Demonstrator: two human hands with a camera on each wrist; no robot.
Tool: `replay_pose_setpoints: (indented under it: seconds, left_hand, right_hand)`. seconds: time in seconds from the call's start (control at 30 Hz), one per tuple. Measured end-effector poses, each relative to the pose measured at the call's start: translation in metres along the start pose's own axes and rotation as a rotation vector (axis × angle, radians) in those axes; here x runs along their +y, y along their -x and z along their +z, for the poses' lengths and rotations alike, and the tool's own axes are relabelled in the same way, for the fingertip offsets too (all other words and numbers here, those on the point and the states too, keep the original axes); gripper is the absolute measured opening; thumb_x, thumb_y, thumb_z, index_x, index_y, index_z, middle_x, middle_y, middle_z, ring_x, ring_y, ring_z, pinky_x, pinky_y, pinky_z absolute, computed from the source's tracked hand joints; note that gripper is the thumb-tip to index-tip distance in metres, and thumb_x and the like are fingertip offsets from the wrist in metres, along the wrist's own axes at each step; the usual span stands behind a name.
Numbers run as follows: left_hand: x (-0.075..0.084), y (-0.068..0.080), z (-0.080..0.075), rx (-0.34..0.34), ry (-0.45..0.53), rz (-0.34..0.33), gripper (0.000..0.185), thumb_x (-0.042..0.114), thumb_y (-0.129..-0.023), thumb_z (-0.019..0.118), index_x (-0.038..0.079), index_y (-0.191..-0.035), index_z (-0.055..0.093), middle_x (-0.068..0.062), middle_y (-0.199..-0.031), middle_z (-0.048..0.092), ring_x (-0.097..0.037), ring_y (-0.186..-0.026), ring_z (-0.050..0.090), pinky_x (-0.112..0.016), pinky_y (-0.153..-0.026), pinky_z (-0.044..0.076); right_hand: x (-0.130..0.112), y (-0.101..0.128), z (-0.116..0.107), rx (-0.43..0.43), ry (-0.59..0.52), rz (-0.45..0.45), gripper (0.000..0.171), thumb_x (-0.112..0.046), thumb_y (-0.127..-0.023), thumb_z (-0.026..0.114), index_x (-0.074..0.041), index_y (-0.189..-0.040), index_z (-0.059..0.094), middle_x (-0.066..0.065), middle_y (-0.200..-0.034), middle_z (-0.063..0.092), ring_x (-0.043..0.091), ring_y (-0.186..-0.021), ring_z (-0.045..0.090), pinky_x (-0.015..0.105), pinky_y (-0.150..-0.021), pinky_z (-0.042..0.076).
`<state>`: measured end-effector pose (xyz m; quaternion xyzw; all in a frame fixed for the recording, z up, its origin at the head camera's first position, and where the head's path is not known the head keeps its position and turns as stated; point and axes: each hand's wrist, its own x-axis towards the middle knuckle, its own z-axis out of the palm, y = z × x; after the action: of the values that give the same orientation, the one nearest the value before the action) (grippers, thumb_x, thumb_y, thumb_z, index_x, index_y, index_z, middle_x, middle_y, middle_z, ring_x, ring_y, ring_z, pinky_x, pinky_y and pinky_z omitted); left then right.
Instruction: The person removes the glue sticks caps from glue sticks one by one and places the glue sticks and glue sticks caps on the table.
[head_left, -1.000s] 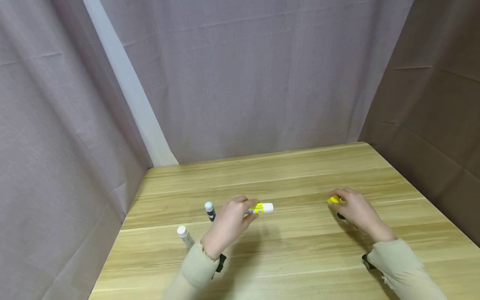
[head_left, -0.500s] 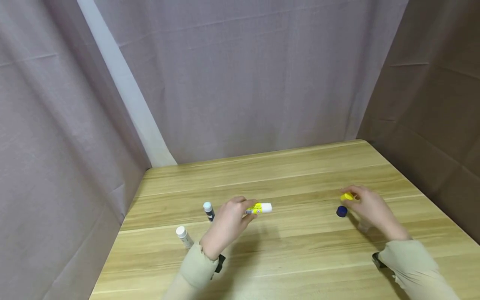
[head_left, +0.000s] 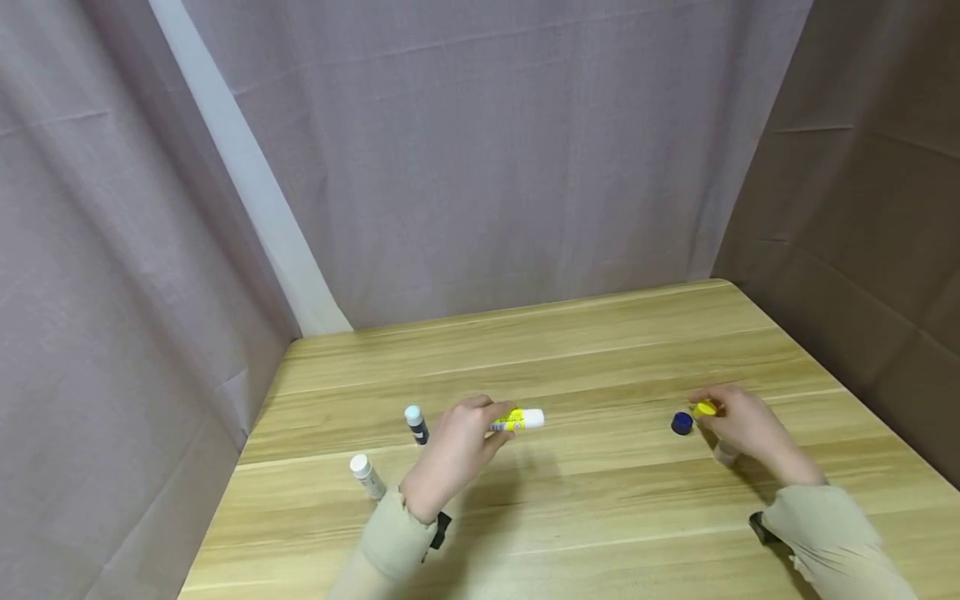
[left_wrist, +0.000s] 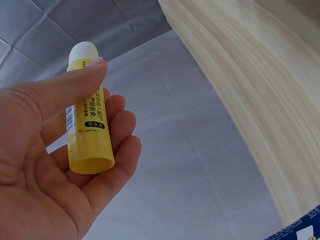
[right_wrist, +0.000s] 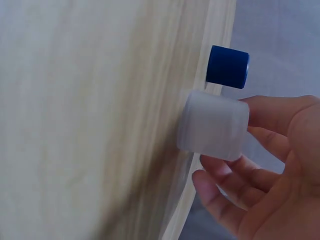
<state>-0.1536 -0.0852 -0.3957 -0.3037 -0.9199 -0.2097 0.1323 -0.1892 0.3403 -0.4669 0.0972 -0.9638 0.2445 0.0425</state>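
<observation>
In the head view my left hand [head_left: 457, 446] holds a yellow glue stick [head_left: 517, 419] above the table, its white end uncapped and pointing right. The left wrist view shows the thumb across the glue stick [left_wrist: 90, 115] and the fingers behind it. My right hand [head_left: 750, 429] pinches a yellow cap [head_left: 705, 409] low over the table on the right. A blue cap [head_left: 682, 423] stands just left of it, and a whitish translucent cap [head_left: 725, 454] is partly under the hand. In the right wrist view the translucent cap [right_wrist: 215, 125] hides the yellow one.
A dark-bodied glue stick [head_left: 417, 425] with a pale top and a white glue stick [head_left: 367, 475] stand left of my left hand. Grey curtains [head_left: 480, 167] rise behind the wooden table [head_left: 525, 350], and a brown one [head_left: 877, 208] hangs on the right.
My right hand has carried the yellow cap to the right past the blue cap, then lowered it beside it. The blue and translucent caps have come into sight. The left hand stays nearly still.
</observation>
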Motion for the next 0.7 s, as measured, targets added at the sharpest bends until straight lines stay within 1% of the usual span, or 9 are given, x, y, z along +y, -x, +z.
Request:
replay_pose_setpoints:
  seconds: [0.2,0.47,0.7]
  left_hand:
    - [-0.0001,0.0014,0.0001,0.000,-0.004,-0.011,0.037,0.016,-0.085,0.083,0.007,-0.119,0.074,-0.004,-0.098,0.071,-0.010,-0.077,0.063,-0.023,-0.065,0.053]
    - [-0.0006,0.0005,-0.0003,0.009,0.008,-0.004,0.036,0.016,-0.085,0.083,0.007,-0.118,0.074,-0.003,-0.097,0.071,-0.010,-0.076,0.062,-0.024,-0.064,0.052]
    - [-0.0016,0.0012,0.0000,0.011,0.012,-0.012,0.037,0.017,-0.085,0.083,0.008,-0.119,0.073,-0.003,-0.098,0.071,-0.009,-0.075,0.061,-0.024,-0.064,0.051]
  right_hand:
    - [-0.0005,0.0011,0.0003,-0.025,0.006,0.032,0.027,-0.007,-0.090,0.072,0.003,-0.115,0.069,0.031,-0.111,0.066,0.050,-0.101,0.061,0.063,-0.082,0.048]
    - [-0.0001,0.0009,-0.0006,-0.047,0.003,0.028,0.030,-0.006,-0.090,0.071,0.003,-0.118,0.068,0.032,-0.117,0.064,0.054,-0.107,0.057,0.066,-0.086,0.046]
    - [0.0006,0.0028,-0.0005,-0.057,-0.010,0.040,0.032,-0.008,-0.090,0.072,0.003,-0.120,0.067,0.033,-0.119,0.063,0.055,-0.108,0.056,0.067,-0.085,0.046]
